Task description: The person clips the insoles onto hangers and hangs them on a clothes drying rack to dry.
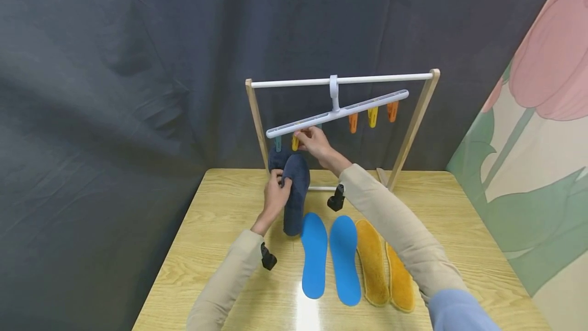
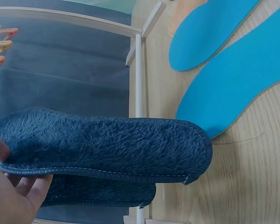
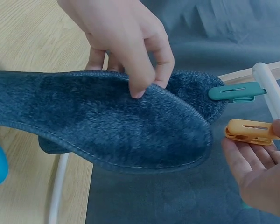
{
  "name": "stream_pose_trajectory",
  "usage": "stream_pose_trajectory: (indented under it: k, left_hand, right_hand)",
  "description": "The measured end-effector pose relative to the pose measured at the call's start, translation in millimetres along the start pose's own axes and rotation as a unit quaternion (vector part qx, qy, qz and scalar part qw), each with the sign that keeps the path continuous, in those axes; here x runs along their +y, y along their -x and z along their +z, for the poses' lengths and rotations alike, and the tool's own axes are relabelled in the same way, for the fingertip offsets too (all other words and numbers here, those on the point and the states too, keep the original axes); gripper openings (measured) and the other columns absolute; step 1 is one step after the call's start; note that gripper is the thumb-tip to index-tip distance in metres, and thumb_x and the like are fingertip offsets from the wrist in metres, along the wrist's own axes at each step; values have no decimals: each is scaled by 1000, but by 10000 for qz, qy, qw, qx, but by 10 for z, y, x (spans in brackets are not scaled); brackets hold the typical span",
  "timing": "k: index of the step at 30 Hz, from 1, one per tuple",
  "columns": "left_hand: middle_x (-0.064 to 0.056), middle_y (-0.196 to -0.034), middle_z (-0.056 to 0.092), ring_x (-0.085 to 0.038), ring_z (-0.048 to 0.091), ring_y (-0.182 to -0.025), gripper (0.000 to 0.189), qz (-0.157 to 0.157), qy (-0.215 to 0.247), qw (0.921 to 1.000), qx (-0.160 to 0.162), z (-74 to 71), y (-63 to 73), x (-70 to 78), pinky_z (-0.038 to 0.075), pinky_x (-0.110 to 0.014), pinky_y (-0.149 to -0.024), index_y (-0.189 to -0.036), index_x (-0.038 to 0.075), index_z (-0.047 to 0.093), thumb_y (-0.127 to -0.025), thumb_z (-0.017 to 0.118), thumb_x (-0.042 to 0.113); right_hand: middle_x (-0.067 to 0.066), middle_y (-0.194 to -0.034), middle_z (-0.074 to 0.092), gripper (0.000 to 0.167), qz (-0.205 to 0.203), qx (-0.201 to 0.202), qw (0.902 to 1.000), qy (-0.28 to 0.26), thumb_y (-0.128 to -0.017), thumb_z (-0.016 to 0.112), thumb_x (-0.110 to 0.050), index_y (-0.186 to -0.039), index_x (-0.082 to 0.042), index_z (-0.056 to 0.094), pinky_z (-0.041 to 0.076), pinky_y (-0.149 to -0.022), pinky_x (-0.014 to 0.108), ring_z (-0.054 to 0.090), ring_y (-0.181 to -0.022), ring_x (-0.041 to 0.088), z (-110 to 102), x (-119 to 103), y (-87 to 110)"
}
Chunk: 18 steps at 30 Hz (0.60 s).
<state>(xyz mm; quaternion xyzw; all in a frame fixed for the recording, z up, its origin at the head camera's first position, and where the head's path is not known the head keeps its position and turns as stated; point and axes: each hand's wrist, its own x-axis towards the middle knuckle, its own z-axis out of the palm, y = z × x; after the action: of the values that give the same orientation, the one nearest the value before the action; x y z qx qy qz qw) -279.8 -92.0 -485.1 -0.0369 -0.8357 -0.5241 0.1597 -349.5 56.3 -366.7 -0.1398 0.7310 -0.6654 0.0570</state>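
My left hand pinches a dark blue fleecy insole by its edge, thumb on the fleece side. The insole's upper end is just short of a yellow clip, which my right hand holds between thumb and fingers at its hanger end. That clip belongs to a white hanger, tilted down to the left. Behind the held insole, a second dark blue insole hangs from a green clip and is partly covered by the first.
A frame with wooden posts and a white top rail carries the hanger. Orange clips and another yellow clip hang on its right half. Two blue insoles and two mustard fleecy insoles lie on the wooden table.
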Motion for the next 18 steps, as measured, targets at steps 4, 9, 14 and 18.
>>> stream_pose_trajectory:
  k: [4,9,14,18]
  left_hand:
    - [-14,-97,69,-13,48,-55,22,34,85,9998,149,10,-18,19,43,-29,-54,-118,3,54,-98,53,13]
    - [-14,-94,69,-12,46,-53,21,-44,178,9994,298,17,-39,46,40,-28,-53,-116,4,54,-97,53,12]
    - [-15,-96,69,-13,47,-56,21,-27,304,9990,337,12,-48,68,42,-29,-56,-117,2,53,-98,53,11]
    - [-16,-101,69,-17,52,-62,22,27,388,9986,363,13,-68,76,45,-31,-61,-118,2,53,-98,52,11]
  right_hand:
    - [17,-111,59,29,21,67,10000,27,-105,51,-17,-121,6,57,53,-91,37,61,-105,30,11,-7,15]
    - [18,-113,58,33,54,64,10000,33,-105,50,-16,-125,10,55,52,-93,39,60,-108,32,11,-14,23]
    - [17,-115,58,35,70,57,9999,78,-106,49,-16,-128,10,53,51,-95,39,59,-110,30,6,-16,23]
    - [18,-117,58,35,59,64,9999,88,-106,50,-17,-127,9,54,50,-96,39,59,-111,30,-3,-25,21]
